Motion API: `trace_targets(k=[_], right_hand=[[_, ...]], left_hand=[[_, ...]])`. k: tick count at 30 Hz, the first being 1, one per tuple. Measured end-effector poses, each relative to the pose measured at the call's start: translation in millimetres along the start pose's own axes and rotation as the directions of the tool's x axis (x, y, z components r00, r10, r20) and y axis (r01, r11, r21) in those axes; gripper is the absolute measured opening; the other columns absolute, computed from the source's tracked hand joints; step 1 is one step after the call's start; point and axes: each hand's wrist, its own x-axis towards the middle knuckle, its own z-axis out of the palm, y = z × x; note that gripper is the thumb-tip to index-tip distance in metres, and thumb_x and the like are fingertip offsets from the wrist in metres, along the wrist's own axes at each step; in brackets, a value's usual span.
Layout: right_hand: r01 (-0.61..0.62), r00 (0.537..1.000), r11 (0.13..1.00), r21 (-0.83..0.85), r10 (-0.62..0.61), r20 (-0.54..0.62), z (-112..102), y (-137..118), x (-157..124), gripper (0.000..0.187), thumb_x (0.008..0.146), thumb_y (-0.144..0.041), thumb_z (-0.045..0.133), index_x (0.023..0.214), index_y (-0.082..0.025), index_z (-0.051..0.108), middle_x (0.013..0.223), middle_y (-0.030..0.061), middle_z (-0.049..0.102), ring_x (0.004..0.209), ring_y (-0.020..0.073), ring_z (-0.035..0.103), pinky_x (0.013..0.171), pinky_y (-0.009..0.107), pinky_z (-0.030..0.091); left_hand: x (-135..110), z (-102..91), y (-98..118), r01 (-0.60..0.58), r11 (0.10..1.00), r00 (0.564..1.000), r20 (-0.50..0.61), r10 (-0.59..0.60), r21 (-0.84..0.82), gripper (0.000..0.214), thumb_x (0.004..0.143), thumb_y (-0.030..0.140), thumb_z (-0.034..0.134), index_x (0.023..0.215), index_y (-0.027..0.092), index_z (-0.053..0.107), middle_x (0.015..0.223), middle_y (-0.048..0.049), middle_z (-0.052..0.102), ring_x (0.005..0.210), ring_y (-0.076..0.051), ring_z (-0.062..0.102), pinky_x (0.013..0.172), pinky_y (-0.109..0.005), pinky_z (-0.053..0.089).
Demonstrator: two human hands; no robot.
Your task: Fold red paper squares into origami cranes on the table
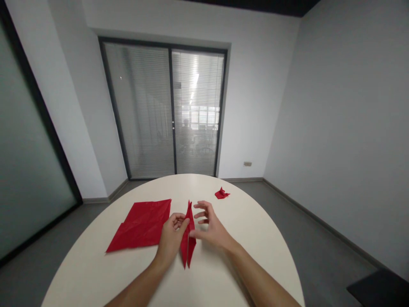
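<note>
A narrow folded piece of red paper [188, 243], pointed at both ends, stands between my two hands above the white round table [223, 273]. My left hand [171, 238] pinches its left side with curled fingers. My right hand [209, 226] holds its right edge with thumb and forefinger, the other fingers spread. A flat stack of red paper sheets [140, 226] lies just left of my left hand. A small folded red paper figure [221, 194] sits farther back on the table, beyond my right hand.
The table's curved edge runs close on the right and far side. Behind it stand glass sliding doors with blinds [169, 111]. Grey floor surrounds the table, and a dark object [380, 288] sits at the lower right.
</note>
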Motion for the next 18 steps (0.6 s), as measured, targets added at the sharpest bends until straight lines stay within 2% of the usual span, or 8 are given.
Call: trace_targets(k=[1, 3, 6, 10, 14, 18], right_hand=[[0.02, 0.997, 0.998, -0.058, -0.016, 0.072, 5, -1, -3, 0.083, 0.058, -0.025, 0.088, 0.128, -0.029, 0.044, 0.135, 0.0099, 0.053, 0.104, 0.0216, 0.062, 0.086, 0.038, 0.052], [0.039, 0.992, 0.991, -0.126, -0.023, 0.123, 13, -4, -7, 0.071, 0.065, -0.016, 0.08, 0.126, -0.027, 0.046, 0.126, 0.0071, 0.059, 0.101, 0.0206, 0.062, 0.085, 0.036, 0.053], [0.046, 0.996, 0.986, -0.158, -0.033, 0.083, 14, -5, -6, 0.044, 0.076, -0.012, 0.066, 0.116, -0.024, 0.052, 0.108, 0.0039, 0.065, 0.09, 0.0177, 0.064, 0.077, 0.032, 0.054], [0.027, 1.0, 0.986, -0.164, -0.027, 0.0, 5, -2, 0, 0.022, 0.084, -0.016, 0.057, 0.105, -0.021, 0.057, 0.094, 0.0023, 0.069, 0.07, 0.0138, 0.063, 0.064, 0.027, 0.051], [0.035, 0.998, 0.977, -0.211, -0.047, -0.051, 2, -1, 2, 0.014, 0.089, -0.021, 0.054, 0.1, -0.02, 0.063, 0.088, 0.0022, 0.071, 0.067, 0.0137, 0.063, 0.062, 0.026, 0.049], [0.042, 0.996, 0.961, -0.273, -0.062, -0.065, 6, -4, 0, 0.017, 0.089, -0.025, 0.056, 0.102, -0.021, 0.067, 0.098, 0.0047, 0.072, 0.078, 0.0166, 0.066, 0.065, 0.027, 0.051]], left_hand=[[1, -0.5, 0, 0.011, 1.0, 1.0, -0.014, -0.012, -0.021, 0.028, 0.073, 0.042, 0.072, 0.082, 0.018, 0.062, 0.076, -0.0034, 0.069, 0.071, -0.02, 0.067, 0.065, -0.029, 0.052], [2, -0.5, 0, 0.028, 0.998, 0.999, -0.031, -0.029, -0.057, 0.029, 0.073, 0.042, 0.072, 0.084, 0.018, 0.06, 0.077, -0.0027, 0.068, 0.068, -0.019, 0.067, 0.062, -0.028, 0.053], [1, 0.4, -1, 0.022, 0.996, 0.999, -0.045, -0.026, -0.084, 0.031, 0.073, 0.044, 0.073, 0.086, 0.019, 0.059, 0.08, -0.0027, 0.068, 0.072, -0.02, 0.069, 0.065, -0.029, 0.055], [0, 1.5, 0, 0.025, 0.996, 0.998, -0.054, -0.03, -0.091, 0.034, 0.073, 0.046, 0.073, 0.086, 0.019, 0.058, 0.08, -0.0031, 0.068, 0.073, -0.021, 0.069, 0.064, -0.029, 0.055], [-1, 3.0, 4, 0.029, 0.994, 0.999, -0.036, -0.033, -0.11, 0.034, 0.072, 0.047, 0.073, 0.085, 0.019, 0.059, 0.08, -0.0035, 0.069, 0.073, -0.021, 0.069, 0.066, -0.03, 0.055], [-2, 5.4, 7, 0.038, 0.993, 0.999, -0.022, -0.041, -0.111, 0.036, 0.071, 0.049, 0.073, 0.085, 0.018, 0.06, 0.078, -0.0041, 0.071, 0.074, -0.022, 0.07, 0.068, -0.031, 0.055]])
